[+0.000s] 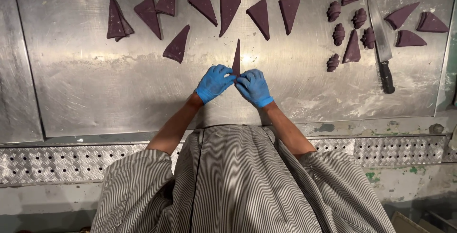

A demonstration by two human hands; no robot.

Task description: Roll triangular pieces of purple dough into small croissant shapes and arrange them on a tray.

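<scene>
Both my hands wear blue gloves and meet on a long, narrow purple dough triangle [236, 58] lying on the steel table [95, 85]. My left hand [214, 82] and my right hand [253, 87] pinch the wide near end of this triangle, fingertips touching. Its thin tip points away from me. Several flat purple dough triangles [227, 13] lie in a row farther back. Several rolled, crescent-shaped purple pieces [339, 34] sit at the right.
A large knife with a black handle [382, 42] lies at the right, blade pointing away. More dough triangles [409, 38] rest beyond it at the far right. A ribbed metal ledge [57, 164] runs along the table's near edge.
</scene>
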